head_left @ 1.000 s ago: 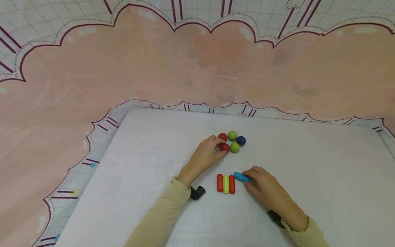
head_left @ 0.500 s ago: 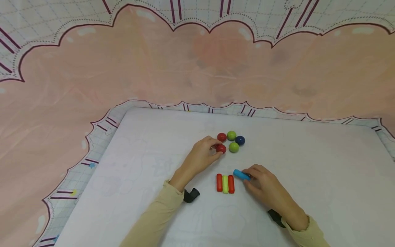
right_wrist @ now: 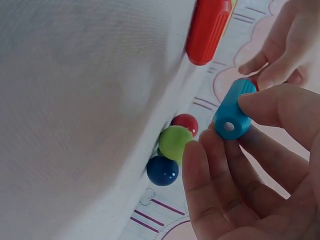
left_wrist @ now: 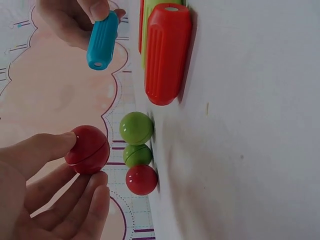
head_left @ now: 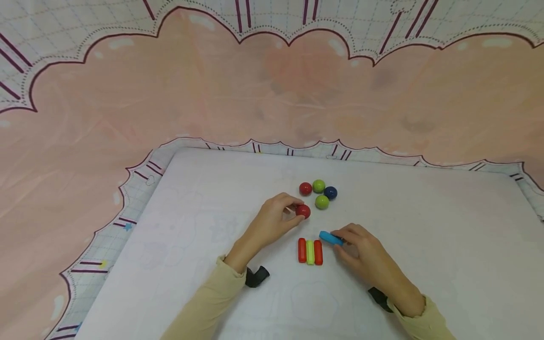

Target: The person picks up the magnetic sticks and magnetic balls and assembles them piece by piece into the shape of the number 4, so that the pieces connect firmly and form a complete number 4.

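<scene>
My left hand [head_left: 272,219] pinches a glossy red ball [left_wrist: 88,149] between thumb and fingers, raised off the table in the left wrist view. My right hand [head_left: 361,250] pinches a blue ribbed cylinder [right_wrist: 234,110] with a hole in its end, held up over the table. Just left of it, two red cylinders [head_left: 302,250] lie side by side with a yellow-green cylinder [head_left: 310,252] between them. Beyond my left hand are another red ball [head_left: 305,189], two green balls [head_left: 318,186] and a dark blue ball [head_left: 330,192], grouped on the table.
The white table [head_left: 446,245] stretches out on both sides of the arms. A peach and white patterned cloth [head_left: 255,94] lies past its far and left edges. Black straps [head_left: 257,276] show at both wrists.
The left hand has drawn the red ball away from the other balls, leftward and nearer the body. The right hand has moved slightly up with the blue cylinder.
</scene>
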Available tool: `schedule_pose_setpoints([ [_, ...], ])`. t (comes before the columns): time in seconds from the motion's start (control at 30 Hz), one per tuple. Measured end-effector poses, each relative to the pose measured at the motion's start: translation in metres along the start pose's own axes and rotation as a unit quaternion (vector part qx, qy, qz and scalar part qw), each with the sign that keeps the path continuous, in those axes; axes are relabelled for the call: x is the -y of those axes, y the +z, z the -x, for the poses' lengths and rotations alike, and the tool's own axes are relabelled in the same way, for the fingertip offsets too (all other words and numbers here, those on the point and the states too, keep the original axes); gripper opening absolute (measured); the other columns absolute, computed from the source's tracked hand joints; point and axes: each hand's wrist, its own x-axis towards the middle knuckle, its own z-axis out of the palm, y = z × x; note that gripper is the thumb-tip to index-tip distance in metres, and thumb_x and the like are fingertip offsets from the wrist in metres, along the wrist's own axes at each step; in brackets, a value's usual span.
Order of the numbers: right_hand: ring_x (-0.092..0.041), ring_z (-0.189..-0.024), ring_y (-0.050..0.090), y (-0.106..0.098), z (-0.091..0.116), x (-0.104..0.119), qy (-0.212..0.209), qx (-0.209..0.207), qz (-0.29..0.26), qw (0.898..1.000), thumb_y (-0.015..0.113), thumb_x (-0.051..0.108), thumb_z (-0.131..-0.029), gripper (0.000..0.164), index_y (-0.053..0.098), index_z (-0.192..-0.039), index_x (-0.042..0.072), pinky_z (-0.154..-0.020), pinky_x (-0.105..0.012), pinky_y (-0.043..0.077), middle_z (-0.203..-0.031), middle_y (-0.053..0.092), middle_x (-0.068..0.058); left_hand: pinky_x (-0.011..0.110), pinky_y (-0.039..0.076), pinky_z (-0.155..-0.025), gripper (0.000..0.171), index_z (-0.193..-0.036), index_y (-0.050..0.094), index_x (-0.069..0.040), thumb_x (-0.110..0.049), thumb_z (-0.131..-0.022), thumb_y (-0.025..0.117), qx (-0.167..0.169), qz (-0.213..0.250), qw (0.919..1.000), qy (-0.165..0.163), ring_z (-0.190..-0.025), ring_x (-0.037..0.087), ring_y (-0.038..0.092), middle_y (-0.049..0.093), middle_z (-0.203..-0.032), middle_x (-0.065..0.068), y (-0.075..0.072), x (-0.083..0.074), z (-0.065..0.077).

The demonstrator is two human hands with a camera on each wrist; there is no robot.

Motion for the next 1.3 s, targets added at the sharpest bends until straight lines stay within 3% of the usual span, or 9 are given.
schedule_pose_setpoints([
  [0.63,-0.013,-0.086,0.062,-0.004,-0.001,0.004,-0.007,-0.023,0.004,1.0,0.081,0.006,-0.081,0.03,0.073,-0.11,0.007,-0.079,-0.031,0.06,-0.101,0.065,0.002,0.031,0.058,-0.086,0.033,-0.116,0.069,-0.007,-0.011,-0.085,0.079,-0.027,0.041,0.9987,0.013,-0.096,0.022,0.067,0.068,-0.108,0.002,-0.006,-0.003,0.021],
  [0.97,-0.013,-0.085,0.062,-0.004,-0.005,0.008,-0.046,-0.047,0.006,0.998,0.082,0.005,-0.08,0.03,0.073,-0.108,0.007,-0.078,-0.031,0.06,-0.1,0.064,0.002,0.031,0.058,-0.085,0.034,-0.116,0.069,-0.007,-0.01,-0.084,0.08,-0.031,0.047,0.9983,0.014,-0.097,0.021,0.066,0.068,-0.109,0.002,-0.008,-0.006,0.03],
  [1.3,-0.011,-0.087,0.061,-0.007,-0.009,0.014,-0.057,-0.047,0.007,0.997,0.082,0.005,-0.079,0.03,0.073,-0.108,0.006,-0.079,-0.031,0.06,-0.1,0.065,0.0,0.031,0.059,-0.085,0.034,-0.116,0.069,-0.007,-0.01,-0.084,0.08,-0.035,0.045,0.9981,0.023,-0.097,0.017,0.066,0.068,-0.11,0.002,-0.009,-0.007,0.033],
])
